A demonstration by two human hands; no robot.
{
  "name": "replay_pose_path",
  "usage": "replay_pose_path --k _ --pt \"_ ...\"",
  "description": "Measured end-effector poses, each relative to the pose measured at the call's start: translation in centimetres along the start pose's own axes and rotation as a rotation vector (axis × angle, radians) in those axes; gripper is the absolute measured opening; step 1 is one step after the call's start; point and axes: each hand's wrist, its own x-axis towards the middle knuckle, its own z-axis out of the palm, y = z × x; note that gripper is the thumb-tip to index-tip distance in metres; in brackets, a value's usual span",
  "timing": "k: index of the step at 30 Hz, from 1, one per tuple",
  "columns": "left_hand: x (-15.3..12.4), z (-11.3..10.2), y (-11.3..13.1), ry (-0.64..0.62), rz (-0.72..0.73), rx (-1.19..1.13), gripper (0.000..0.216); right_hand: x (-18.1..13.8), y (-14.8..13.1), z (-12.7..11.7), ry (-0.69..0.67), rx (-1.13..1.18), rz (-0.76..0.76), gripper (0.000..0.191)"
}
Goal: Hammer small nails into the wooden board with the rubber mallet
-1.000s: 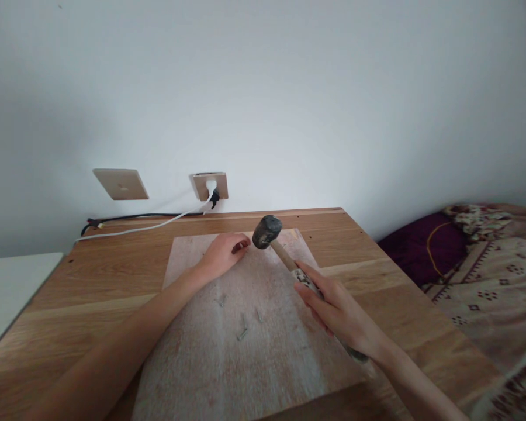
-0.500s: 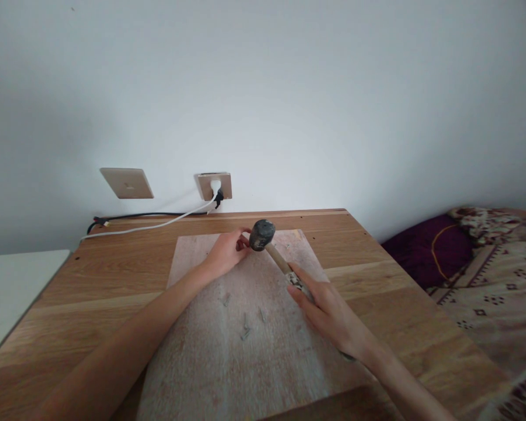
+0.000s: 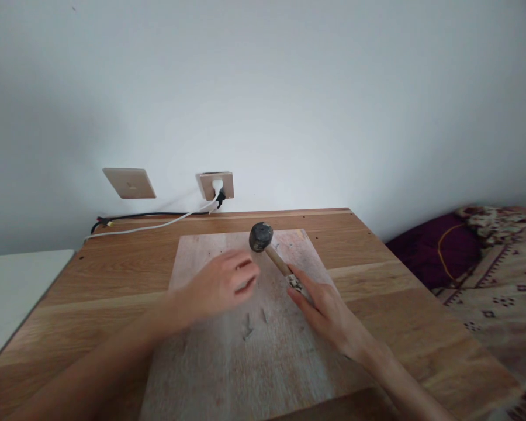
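Note:
A mallet with a black head (image 3: 261, 237) and a wooden handle (image 3: 278, 259) points up and to the left over a pale board. My right hand (image 3: 322, 304) is wrapped around the handle's worn, patterned grip. Blurred by motion, my left hand (image 3: 223, 280) hovers over the board, left of and nearer than the mallet head. Its fingers look curved, and whether they pinch anything cannot be made out. Several small nails (image 3: 248, 327) lie on the board just below that hand. More thin nail-like pieces (image 3: 284, 245) show near the far edge, right of the mallet head.
The board (image 3: 263, 380) rests on a wooden table (image 3: 359, 251) set against a white wall. A white cable (image 3: 158, 225) and a black one run along the back to a wall socket (image 3: 228, 182). Patterned cloth (image 3: 504, 292) lies to the right; a white surface (image 3: 17, 292) stands left.
My left hand has moved away from beside the mallet head, back toward me and lower over the board. The right hand and mallet have stayed almost in place.

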Motion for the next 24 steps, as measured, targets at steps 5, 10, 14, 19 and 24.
replay_pose_path --k 5,10,14,19,24 --pt "-0.1 -0.4 4.4 -0.264 0.351 0.193 0.008 0.1 -0.2 0.2 -0.002 -0.039 0.000 0.059" --pt "0.2 0.7 5.7 -0.298 0.427 0.332 0.016 0.0 -0.6 0.2 -0.020 -0.028 0.001 0.058" --pt "0.2 0.7 5.0 -0.293 0.431 0.293 0.014 -0.2 -0.2 0.2 -0.003 -0.030 0.013 0.060" --pt "0.7 0.5 0.6 -0.148 0.119 -0.008 0.012 -0.2 -0.5 -0.3 0.050 0.015 0.029 0.060" --pt "1.8 1.3 -4.4 0.184 -0.332 -0.320 0.019 0.0 -1.4 -0.8 0.124 0.045 0.061 0.059"
